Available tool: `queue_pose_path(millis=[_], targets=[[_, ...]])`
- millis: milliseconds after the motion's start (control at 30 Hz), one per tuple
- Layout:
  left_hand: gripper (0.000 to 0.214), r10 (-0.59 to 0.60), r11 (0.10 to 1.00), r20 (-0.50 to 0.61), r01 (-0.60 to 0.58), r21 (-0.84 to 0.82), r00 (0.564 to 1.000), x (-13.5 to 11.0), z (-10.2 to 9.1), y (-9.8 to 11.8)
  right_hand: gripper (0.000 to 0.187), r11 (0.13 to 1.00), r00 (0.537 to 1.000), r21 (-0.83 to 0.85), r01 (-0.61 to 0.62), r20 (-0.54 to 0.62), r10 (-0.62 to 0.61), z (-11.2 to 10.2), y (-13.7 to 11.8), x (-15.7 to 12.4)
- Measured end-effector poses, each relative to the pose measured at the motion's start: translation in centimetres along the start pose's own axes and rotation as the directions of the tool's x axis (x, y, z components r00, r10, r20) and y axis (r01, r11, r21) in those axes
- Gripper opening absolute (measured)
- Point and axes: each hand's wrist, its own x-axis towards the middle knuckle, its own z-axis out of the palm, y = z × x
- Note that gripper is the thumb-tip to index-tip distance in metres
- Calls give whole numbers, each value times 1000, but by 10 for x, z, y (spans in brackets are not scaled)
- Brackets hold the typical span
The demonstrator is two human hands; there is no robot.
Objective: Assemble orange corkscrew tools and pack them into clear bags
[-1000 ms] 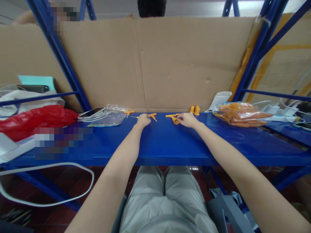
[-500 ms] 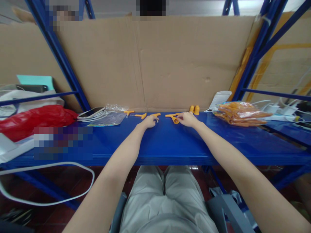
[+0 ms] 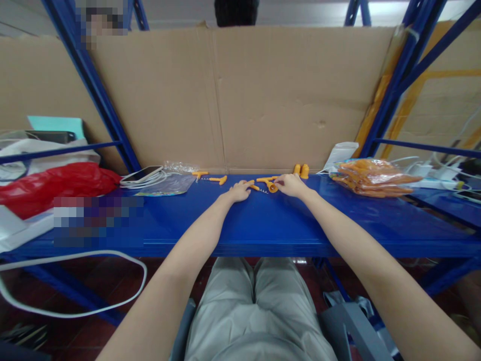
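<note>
Small orange T-shaped corkscrew pieces lie along the back of a blue shelf [image 3: 263,220]. My left hand [image 3: 237,192] is closed around one orange corkscrew [image 3: 252,186], its spiral tip pointing right. My right hand [image 3: 290,185] pinches an orange T-shaped piece with a round cap [image 3: 269,183] just right of it. Two more orange pieces [image 3: 210,177] rest further left, apart from my hands. Two orange caps [image 3: 301,171] stand upright behind my right hand.
A phone with white cable [image 3: 145,175] and a clear plastic bag [image 3: 169,183] lie at the left. A red bag [image 3: 56,185] sits far left. A packet of orange parts [image 3: 372,176] lies at the right. Brown cardboard [image 3: 263,100] backs the shelf.
My left hand has slid to the right along the shelf with an orange corkscrew, ending close to my right hand. The right hand has stayed in place.
</note>
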Motion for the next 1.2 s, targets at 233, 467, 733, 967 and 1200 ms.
queue_pose_path(millis=[233,467,733,967,1200], targets=[[43,104,995,-46,-104,10,993,2,-8,-3,29,1000,1000,-15,-3,-31,3,1,1,1],[33,47,999,-37,-47,0,998,-10,-22,4,38,981,977,-69,-180,-126,171,-8,10,2],[38,-16,998,55,19,-58,998,-20,-29,12,42,889,893,-104,-446,-112,435,-11,67,25],[32,-32,989,114,48,-137,993,-25,-34,18,61,841,840,-37,-540,36,541,15,105,36],[29,-46,993,88,55,-101,995,-27,-35,21,49,772,768,84,-630,-79,635,22,92,28]])
